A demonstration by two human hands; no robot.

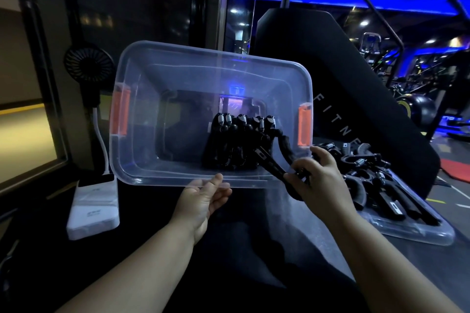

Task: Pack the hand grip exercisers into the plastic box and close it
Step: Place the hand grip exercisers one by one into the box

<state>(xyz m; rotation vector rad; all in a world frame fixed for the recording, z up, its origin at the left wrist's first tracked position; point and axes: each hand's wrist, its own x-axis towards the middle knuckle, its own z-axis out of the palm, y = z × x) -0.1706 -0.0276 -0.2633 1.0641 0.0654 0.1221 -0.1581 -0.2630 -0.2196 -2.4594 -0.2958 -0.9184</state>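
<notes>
A clear plastic box with orange latches stands tilted toward me. My left hand grips its near rim from below. Several black hand grip exercisers with metal springs are lined up inside, toward the right. My right hand holds one more black exerciser by its handles at the box's near right corner, its spring end reaching into the box. More exercisers lie piled on the clear lid to the right.
A white power bank with a cable lies at the left, under a small black fan. A black padded gym bench rises behind the box. Gym machines stand in blue light at the far right.
</notes>
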